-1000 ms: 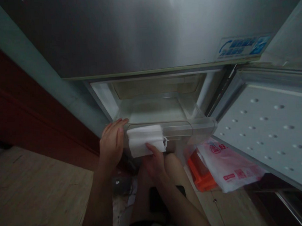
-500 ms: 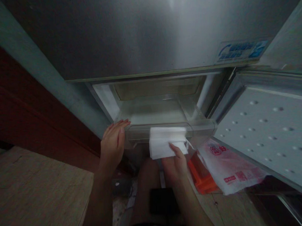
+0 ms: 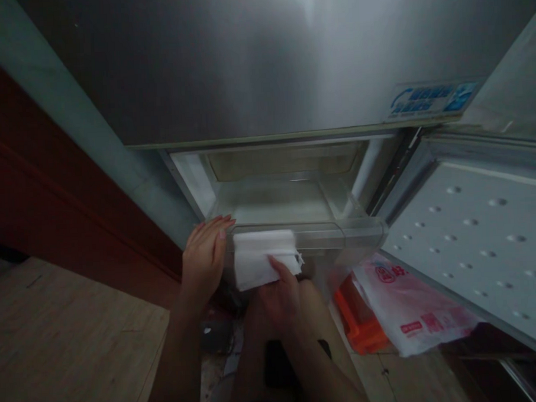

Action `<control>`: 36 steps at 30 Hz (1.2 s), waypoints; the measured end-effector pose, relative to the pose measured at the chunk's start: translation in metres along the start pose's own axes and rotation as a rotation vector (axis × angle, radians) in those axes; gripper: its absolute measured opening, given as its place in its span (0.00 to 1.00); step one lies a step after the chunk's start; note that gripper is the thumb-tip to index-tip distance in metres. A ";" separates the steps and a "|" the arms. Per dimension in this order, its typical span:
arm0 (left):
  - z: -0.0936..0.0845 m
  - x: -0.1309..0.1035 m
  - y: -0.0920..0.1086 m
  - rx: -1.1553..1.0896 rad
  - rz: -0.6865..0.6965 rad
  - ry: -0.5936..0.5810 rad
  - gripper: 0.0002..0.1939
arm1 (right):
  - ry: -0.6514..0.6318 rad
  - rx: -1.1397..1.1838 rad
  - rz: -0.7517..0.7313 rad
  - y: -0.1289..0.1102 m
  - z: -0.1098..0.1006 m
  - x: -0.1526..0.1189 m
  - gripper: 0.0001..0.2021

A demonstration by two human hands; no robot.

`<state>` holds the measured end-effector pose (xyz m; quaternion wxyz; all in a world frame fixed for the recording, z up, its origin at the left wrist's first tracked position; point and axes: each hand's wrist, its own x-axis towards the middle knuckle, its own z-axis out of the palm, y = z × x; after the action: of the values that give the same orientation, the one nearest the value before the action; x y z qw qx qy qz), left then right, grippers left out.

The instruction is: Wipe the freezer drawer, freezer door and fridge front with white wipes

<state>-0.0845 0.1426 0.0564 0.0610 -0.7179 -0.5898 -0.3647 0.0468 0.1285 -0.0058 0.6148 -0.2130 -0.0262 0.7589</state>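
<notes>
A clear plastic drawer is pulled partway out of the fridge's lower compartment. My left hand grips its front left corner, fingers over the rim and thumb toward the front. In my right hand is a folded white cloth with a ragged right edge, pinched under the thumb. The cloth lies against the left and middle part of the drawer's front panel. The fingers behind the cloth are hidden.
The compartment's door stands open on the right. Beneath it lie a printed plastic bag and an orange plastic object. The steel upper door is closed overhead. A reddish-brown wooden panel runs along the left.
My right hand has moved left along the drawer front with the cloth. My left hand stays on the drawer's corner. The view has shifted slightly.
</notes>
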 end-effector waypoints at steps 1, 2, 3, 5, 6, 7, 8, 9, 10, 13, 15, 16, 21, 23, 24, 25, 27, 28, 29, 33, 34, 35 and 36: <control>0.000 0.000 0.000 0.005 -0.001 -0.005 0.23 | -0.004 0.008 0.017 0.004 0.002 0.001 0.18; 0.000 0.000 0.000 0.008 -0.003 -0.007 0.22 | -0.002 0.013 0.026 0.005 0.004 0.000 0.18; 0.000 0.000 0.000 0.011 -0.004 -0.007 0.22 | 0.008 0.018 0.026 0.003 0.004 0.000 0.18; 0.000 -0.001 -0.001 0.011 0.000 -0.004 0.22 | 0.035 0.023 0.007 -0.008 0.002 -0.003 0.18; 0.000 -0.001 -0.001 0.009 0.003 -0.003 0.22 | 0.047 0.017 -0.017 -0.016 -0.001 -0.004 0.18; 0.000 -0.001 -0.001 0.007 0.008 -0.003 0.22 | 0.058 0.012 -0.046 -0.025 -0.004 -0.006 0.19; 0.000 -0.001 -0.002 0.005 0.012 -0.002 0.22 | 0.073 0.010 -0.084 -0.036 -0.007 -0.008 0.19; 0.000 -0.001 -0.002 0.001 0.014 -0.003 0.22 | 0.096 0.011 -0.125 -0.046 -0.010 -0.009 0.20; 0.000 -0.001 -0.002 -0.003 0.016 -0.002 0.22 | 0.122 0.015 -0.165 -0.056 -0.013 -0.011 0.21; 0.001 -0.001 -0.001 -0.013 0.017 0.006 0.23 | 0.166 0.038 -0.234 -0.073 -0.018 -0.013 0.23; 0.001 0.000 -0.001 -0.015 0.015 0.010 0.22 | 0.156 0.050 -0.237 -0.074 -0.016 -0.015 0.23; 0.001 0.000 -0.001 -0.013 0.015 0.011 0.22 | 0.154 0.055 -0.235 -0.071 -0.014 -0.015 0.23; 0.001 -0.001 -0.001 0.000 0.013 0.006 0.22 | 0.175 0.007 -0.142 -0.039 0.001 -0.014 0.20; 0.001 0.000 -0.001 0.002 0.010 0.003 0.22 | 0.159 -0.011 -0.089 -0.023 0.005 -0.010 0.19; 0.001 0.000 -0.001 0.002 0.009 0.002 0.22 | 0.152 -0.014 -0.076 -0.016 0.006 -0.009 0.18; 0.001 0.000 -0.001 0.003 0.007 0.000 0.22 | 0.146 -0.014 -0.072 -0.010 0.006 -0.007 0.17; 0.001 0.001 -0.001 0.004 0.004 -0.005 0.22 | 0.141 -0.008 -0.072 -0.005 0.006 -0.005 0.16; 0.001 0.001 -0.001 0.005 0.004 -0.007 0.22 | 0.135 -0.008 -0.058 -0.006 0.005 -0.006 0.17; 0.001 0.001 -0.001 0.005 0.004 -0.008 0.22 | 0.127 -0.011 -0.042 -0.009 0.003 -0.006 0.17; 0.001 0.000 -0.002 0.008 0.001 -0.016 0.22 | 0.135 -0.036 -0.130 -0.040 -0.008 -0.012 0.20; 0.001 0.000 -0.002 0.006 -0.001 -0.016 0.22 | 0.139 -0.030 -0.179 -0.049 -0.011 -0.013 0.21; 0.001 -0.001 -0.002 0.002 -0.003 -0.014 0.22 | 0.148 -0.018 -0.224 -0.057 -0.014 -0.014 0.22; 0.000 -0.001 -0.001 -0.002 -0.003 -0.009 0.21 | 0.159 0.000 -0.254 -0.063 -0.017 -0.015 0.23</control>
<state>-0.0855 0.1427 0.0552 0.0570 -0.7187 -0.5907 -0.3624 0.1132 0.1258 0.0022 0.7061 -0.2673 -0.0040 0.6557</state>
